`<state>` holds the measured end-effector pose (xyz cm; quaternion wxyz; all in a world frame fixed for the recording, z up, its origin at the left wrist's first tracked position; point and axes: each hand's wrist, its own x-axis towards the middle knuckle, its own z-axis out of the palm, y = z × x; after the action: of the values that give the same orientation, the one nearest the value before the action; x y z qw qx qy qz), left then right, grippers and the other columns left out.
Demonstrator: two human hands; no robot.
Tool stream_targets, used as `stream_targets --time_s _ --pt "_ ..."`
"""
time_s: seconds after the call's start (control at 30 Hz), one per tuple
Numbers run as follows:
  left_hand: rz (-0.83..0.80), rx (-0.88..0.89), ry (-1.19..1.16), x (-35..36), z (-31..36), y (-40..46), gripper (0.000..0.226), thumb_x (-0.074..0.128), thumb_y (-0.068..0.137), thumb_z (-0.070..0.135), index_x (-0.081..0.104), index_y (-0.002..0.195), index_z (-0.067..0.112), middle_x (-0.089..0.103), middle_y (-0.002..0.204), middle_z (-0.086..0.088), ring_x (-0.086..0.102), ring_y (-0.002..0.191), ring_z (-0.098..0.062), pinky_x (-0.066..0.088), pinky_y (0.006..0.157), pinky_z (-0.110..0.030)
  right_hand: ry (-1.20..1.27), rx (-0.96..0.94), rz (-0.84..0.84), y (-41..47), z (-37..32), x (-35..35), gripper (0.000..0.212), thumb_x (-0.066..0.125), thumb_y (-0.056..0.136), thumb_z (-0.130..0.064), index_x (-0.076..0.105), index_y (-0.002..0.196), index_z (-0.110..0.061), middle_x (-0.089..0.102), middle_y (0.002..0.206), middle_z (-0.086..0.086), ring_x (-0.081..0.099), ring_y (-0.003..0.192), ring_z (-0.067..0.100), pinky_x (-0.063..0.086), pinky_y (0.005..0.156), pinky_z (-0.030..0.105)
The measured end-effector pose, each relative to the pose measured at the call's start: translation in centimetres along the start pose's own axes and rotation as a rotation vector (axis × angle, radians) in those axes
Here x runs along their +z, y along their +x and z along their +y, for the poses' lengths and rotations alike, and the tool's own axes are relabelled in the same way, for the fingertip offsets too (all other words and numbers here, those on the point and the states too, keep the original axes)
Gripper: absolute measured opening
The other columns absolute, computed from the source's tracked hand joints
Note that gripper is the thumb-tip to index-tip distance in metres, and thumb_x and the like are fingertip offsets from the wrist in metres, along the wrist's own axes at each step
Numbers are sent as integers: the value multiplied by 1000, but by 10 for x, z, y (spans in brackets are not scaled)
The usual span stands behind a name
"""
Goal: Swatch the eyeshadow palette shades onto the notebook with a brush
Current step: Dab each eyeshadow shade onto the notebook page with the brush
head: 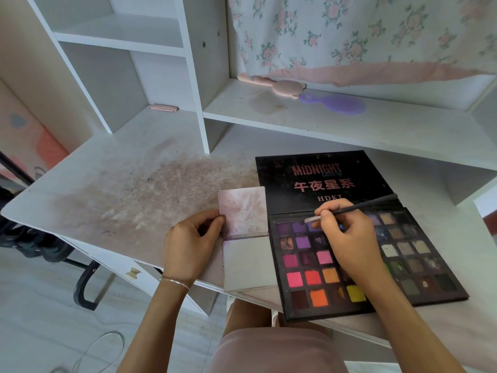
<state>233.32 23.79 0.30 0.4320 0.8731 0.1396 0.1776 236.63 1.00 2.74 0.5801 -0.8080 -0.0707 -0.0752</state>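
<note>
Two hands (pixel 192 244) (pixel 347 238), one brush (pixel 357 207), one palette (pixel 363 254), one notebook (pixel 246 238).

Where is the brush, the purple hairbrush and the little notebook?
brush (pixel 357 207), head view, on the dark handle beside the right hand.
purple hairbrush (pixel 341 103), head view, on its oval head.
notebook (pixel 248 261), head view, on the blank lower page.

One eyeshadow palette (pixel 357 254) is seen open on the desk (pixel 129 189), with one notebook (pixel 246 238) touching its left edge. One brush (pixel 352 208) is held above the palette's top row. Two hairbrushes, one pink (pixel 271 83) and one purple (pixel 336 103), are counted on the shelf behind the palette. Two hands are counted: the left hand (pixel 189 247) and the right hand (pixel 343 236).
</note>
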Motion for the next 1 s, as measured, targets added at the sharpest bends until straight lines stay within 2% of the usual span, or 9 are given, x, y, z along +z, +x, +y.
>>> stream_targets --time_s 0.13,0.27,0.33,0.5,0.67,1.0 --pt "-17 -17 -11 -1 2 0 13 64 82 20 73 90 24 72 83 7 65 77 -11 52 75 -31 89 -8 -96 -5 -13 22 19 54 86 -5 55 77 -21 67 68 -2 66 69 18 52 61 29" --pt "-27 -17 -4 -1 2 0 13 63 83 21 73 91 25 72 85 5 65 79 -12 52 74 -34 77 -30 -235 -12 -20 46 12 59 84 -8 58 78 -19 69 69 -3 65 69 4 48 62 14" --pt "-28 -12 -3 -1 2 0 13 63 83 21 73 92 24 73 85 4 66 79 -14 52 73 -35 53 -26 -281 -15 -21 55 10 60 84 -11 59 78 -19 69 72 -6 63 69 6 47 60 15" --pt "-31 -2 -2 -2 2 0 13 63 83 21 73 90 24 73 84 2 66 77 -15 52 72 -37 11 -33 -299 -15 -20 66 15 61 82 -11 60 73 -22 68 71 -3 62 71 13 49 61 23" --pt "-30 -11 -14 -2 2 -1 12 64 83 20 73 90 23 73 83 2 66 78 -16 52 73 -38 -28 -30 -319 -16 -19 67 16 62 82 -12 59 73 -25 68 71 -9 59 70 1 41 58 8" --pt "-28 5 -8 -2 2 -1 14 63 83 20 73 92 23 73 85 2 66 79 -14 53 73 -38 -61 -24 -350 -16 -21 67 14 61 83 -11 60 75 -22 67 75 -6 58 72 3 43 61 11"
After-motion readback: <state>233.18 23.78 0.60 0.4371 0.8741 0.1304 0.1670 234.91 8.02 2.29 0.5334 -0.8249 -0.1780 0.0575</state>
